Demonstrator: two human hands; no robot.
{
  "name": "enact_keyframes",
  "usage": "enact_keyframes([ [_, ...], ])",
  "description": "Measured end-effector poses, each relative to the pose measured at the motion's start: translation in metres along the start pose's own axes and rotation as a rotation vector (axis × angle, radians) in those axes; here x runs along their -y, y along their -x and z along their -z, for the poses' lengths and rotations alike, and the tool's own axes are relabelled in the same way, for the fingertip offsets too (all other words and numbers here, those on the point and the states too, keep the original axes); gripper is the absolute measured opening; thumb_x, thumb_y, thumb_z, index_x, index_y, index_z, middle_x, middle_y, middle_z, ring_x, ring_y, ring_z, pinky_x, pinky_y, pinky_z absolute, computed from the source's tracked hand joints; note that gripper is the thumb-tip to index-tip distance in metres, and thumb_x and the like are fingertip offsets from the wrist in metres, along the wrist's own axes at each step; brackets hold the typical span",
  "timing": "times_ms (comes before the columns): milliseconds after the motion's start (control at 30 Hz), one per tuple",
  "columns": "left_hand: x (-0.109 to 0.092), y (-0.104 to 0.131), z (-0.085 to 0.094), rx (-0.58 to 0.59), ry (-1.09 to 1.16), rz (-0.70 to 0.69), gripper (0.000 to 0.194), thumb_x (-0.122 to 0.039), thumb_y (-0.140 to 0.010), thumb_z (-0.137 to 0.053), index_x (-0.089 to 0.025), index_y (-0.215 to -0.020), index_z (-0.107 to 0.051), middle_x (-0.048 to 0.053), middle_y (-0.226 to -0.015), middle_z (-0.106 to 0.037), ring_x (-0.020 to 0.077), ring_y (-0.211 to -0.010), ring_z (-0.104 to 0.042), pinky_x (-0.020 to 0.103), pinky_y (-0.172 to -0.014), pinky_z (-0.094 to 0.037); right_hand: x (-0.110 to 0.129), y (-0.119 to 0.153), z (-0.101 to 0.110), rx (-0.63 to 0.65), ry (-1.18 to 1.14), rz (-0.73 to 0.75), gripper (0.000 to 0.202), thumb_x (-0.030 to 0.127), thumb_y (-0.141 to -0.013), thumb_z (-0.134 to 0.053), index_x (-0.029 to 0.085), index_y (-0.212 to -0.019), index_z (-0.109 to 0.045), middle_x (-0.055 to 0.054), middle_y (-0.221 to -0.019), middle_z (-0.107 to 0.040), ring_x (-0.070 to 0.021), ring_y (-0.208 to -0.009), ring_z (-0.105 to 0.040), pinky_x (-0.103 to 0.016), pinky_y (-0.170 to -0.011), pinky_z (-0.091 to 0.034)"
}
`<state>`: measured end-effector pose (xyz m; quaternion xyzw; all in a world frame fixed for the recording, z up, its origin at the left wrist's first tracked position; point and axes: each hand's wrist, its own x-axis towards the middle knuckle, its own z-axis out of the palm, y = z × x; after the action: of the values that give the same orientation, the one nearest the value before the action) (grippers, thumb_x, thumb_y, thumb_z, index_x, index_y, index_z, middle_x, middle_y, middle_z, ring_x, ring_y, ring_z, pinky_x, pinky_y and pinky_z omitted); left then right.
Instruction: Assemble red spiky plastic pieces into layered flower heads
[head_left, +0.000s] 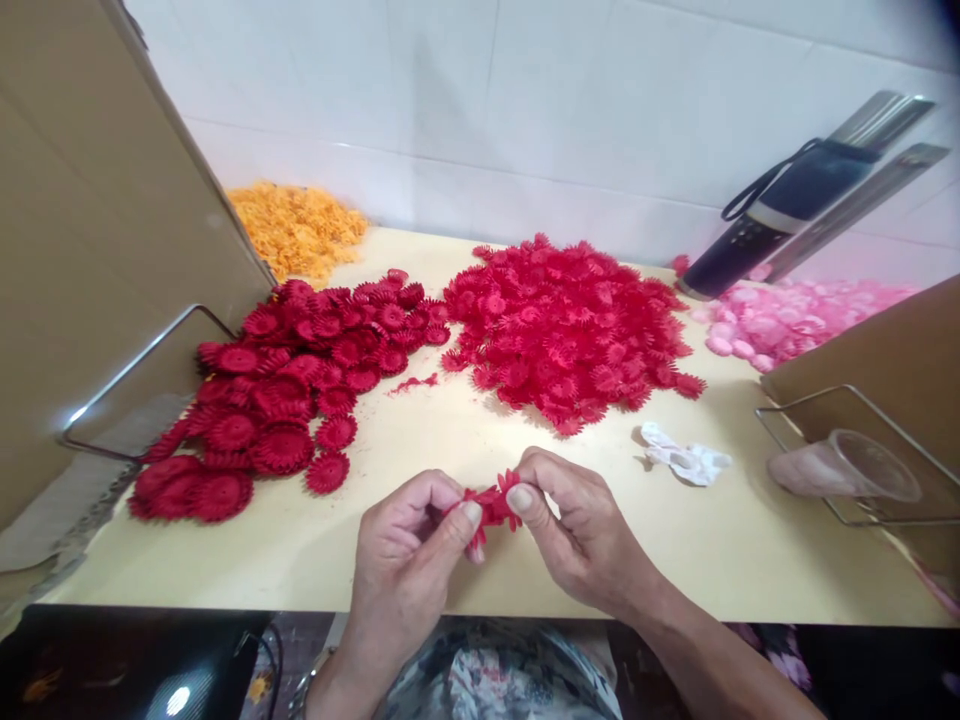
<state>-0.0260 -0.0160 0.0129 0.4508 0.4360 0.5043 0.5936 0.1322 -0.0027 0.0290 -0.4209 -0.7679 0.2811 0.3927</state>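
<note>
Pinching the red petalled piece [493, 507] from both ends, the person's left hand [401, 555] and right hand [589, 530] meet over the near part of the worktop [600, 590], on the near side of the bright red pile [566, 335] and the dark red rosettes [281, 395]. Thumb and fingers of each hand are closed on it. It looks light, soft and easily bent, with narrow petals that could crease or tear under a hard tug; its denser middle seems the safer hold, with gentle fingertip pressure. White crumpled tissue [694, 462] lies beyond the right hand.
</note>
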Motion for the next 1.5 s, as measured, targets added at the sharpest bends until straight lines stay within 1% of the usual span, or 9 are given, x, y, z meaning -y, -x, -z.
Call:
enact_keyframes([
  [267, 0.004, -0.007, -0.009, -0.032, 0.085, -0.055, 0.018, -0.019, -0.08, -0.059, -0.017, -0.063, -0.053, -0.004, -0.058, -0.055, 0.0089, -0.051, -0.052, 0.022, -0.054, -0.039, -0.004, 0.003, 0.0, -0.176, -0.016, -0.076, 0.022, 0.017, -0.09, -0.04, 0.018, -0.068, -0.044, 0.004, -0.061, -0.041, -0.0089, -0.055, -0.039, -0.022, -0.052, -0.032],
  [667, -0.002, -0.007, -0.02, -0.137, 0.17, -0.067, 0.015, -0.022, -0.075, -0.063, -0.016, -0.063, -0.056, -0.001, -0.058, -0.057, 0.0104, -0.048, -0.053, 0.024, -0.049, -0.043, -0.006, 0.003, -0.005, -0.3, -0.115, -0.195, 0.024, 0.025, -0.09, -0.042, 0.019, -0.066, -0.044, 0.003, -0.059, -0.041, -0.0102, -0.054, -0.04, -0.024, -0.051, -0.033],
  [800, -0.012, -0.015, -0.024, -0.26, 0.11, -0.067, 0.019, -0.03, -0.067, -0.067, -0.015, -0.062, -0.055, 0.0, -0.055, -0.058, 0.0124, -0.046, -0.054, 0.025, -0.046, -0.045, -0.02, 0.002, 0.028, -0.642, -0.079, -0.252, 0.032, 0.035, -0.088, -0.044, 0.021, -0.06, -0.041, 0.003, -0.054, -0.038, -0.0115, -0.049, -0.035, -0.025, -0.046, -0.03],
  [867, -0.016, -0.019, -0.023, -0.276, 0.099, -0.055, 0.02, -0.031, -0.065, -0.067, -0.016, -0.063, -0.055, 0.0, -0.056, -0.059, 0.0128, -0.046, -0.055, 0.026, -0.046, -0.046, -0.027, 0.002, 0.043, -0.724, -0.068, -0.249, 0.03, 0.036, -0.089, -0.044, 0.022, -0.063, -0.042, 0.002, -0.056, -0.039, -0.012, -0.05, -0.035, -0.026, -0.047, -0.028],
  [900, -0.018, -0.022, -0.022, -0.276, 0.099, -0.047, 0.019, -0.03, -0.064, -0.067, -0.016, -0.064, -0.055, 0.0, -0.056, -0.059, 0.0128, -0.047, -0.055, 0.026, -0.047, -0.047, -0.029, 0.001, 0.047, -0.699, -0.028, -0.28, 0.03, 0.038, -0.089, -0.045, 0.021, -0.064, -0.045, 0.001, -0.06, -0.042, -0.0125, -0.054, -0.038, -0.027, -0.05, -0.03],
  [1000, -0.019, -0.028, -0.019, -0.266, 0.113, -0.025, 0.018, -0.027, -0.063, -0.067, -0.016, -0.065, -0.054, 0.0, -0.058, -0.059, 0.0127, -0.047, -0.056, 0.027, -0.049, -0.048, -0.035, 0.001, 0.046, -0.356, -0.09, -0.311, 0.032, 0.041, -0.087, -0.047, 0.02, -0.063, -0.046, 0.002, -0.058, -0.042, -0.012, -0.056, -0.04, -0.025, -0.052, -0.033],
  [1200, -0.01, -0.03, -0.017, -0.187, 0.178, 0.082, 0.012, -0.017, -0.065, -0.063, -0.016, -0.069, -0.052, -0.002, -0.064, -0.06, 0.0108, -0.048, -0.055, 0.028, -0.054, -0.049, -0.034, 0.003, 0.034, -0.095, -0.366, -0.318, 0.02, 0.036, -0.088, -0.049, 0.018, -0.084, -0.055, -0.001, -0.075, -0.055, -0.0119, -0.068, -0.049, -0.024, -0.062, -0.041],
  [1400, 0.003, -0.025, -0.028, 0.018, 0.171, 0.168, 0.015, -0.022, -0.076, -0.057, -0.017, -0.091, -0.056, -0.004, -0.062, -0.053, 0.0075, -0.047, -0.046, 0.021, -0.046, -0.044, -0.027, 0.006, 0.022, -0.034, -0.326, -0.318, 0.026, 0.037, -0.09, -0.044, 0.016, -0.076, -0.053, 0.001, -0.067, -0.05, -0.0109, -0.062, -0.045, -0.024, -0.059, -0.038],
  [1500, 0.008, -0.025, -0.034, 0.085, 0.149, 0.19, 0.016, -0.029, -0.075, -0.062, -0.016, -0.085, -0.058, -0.004, -0.062, -0.052, 0.0067, -0.047, -0.043, 0.019, -0.043, -0.042, -0.023, 0.007, 0.017, -0.028, -0.31, -0.325, 0.029, 0.038, -0.09, -0.044, 0.017, -0.071, -0.051, 0.002, -0.063, -0.046, -0.0097, -0.058, -0.042, -0.023, -0.054, -0.036],
])
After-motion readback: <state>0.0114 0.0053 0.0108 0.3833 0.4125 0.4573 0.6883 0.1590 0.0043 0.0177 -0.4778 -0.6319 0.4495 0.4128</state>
